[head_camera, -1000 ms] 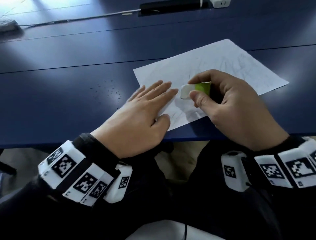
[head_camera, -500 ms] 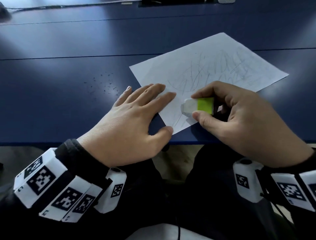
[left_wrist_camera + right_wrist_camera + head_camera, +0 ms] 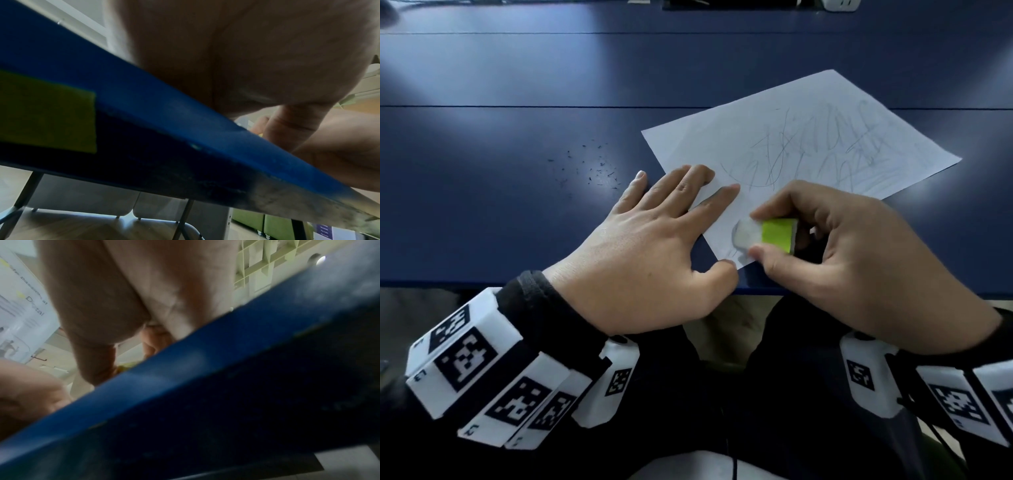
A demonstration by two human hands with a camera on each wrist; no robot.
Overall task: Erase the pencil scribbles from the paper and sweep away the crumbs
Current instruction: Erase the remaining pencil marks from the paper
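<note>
Here's the right hand [image 3: 859, 263], its grip closed on the eraser [image 3: 767, 236]: thumb below, forefinger above, pinching the white block with its green sleeve. The white end sits down on the near corner of the paper [image 3: 801, 144], right by the bench's [image 3: 517, 85] front edge. And the left hand [image 3: 654, 246] lies flat, fingers straight and spread, fingertips [image 3: 729, 192] on the sheet's near-left edge, thumb just beside the same corner; that grip is open, pressing, holding nothing. The 2 hands are close, the eraser between them.

Up the sheet, beyond the eraser, the pencil scribbles [image 3: 825, 150] run grey and tangled across the middle towards the far-right corner. Off the paper, left of the left hand's fingers, dark crumbs [image 3: 592, 168] lie scattered on the blue bench.

From the left wrist, only the palm [image 3: 246, 56] over the blue bench edge [image 3: 144, 113], with a yellow-green patch [image 3: 45, 113] on it. From the right wrist, blurred fingers [image 3: 96, 321] above the same edge [image 3: 205, 378], a sliver of green at the thumb tip.
</note>
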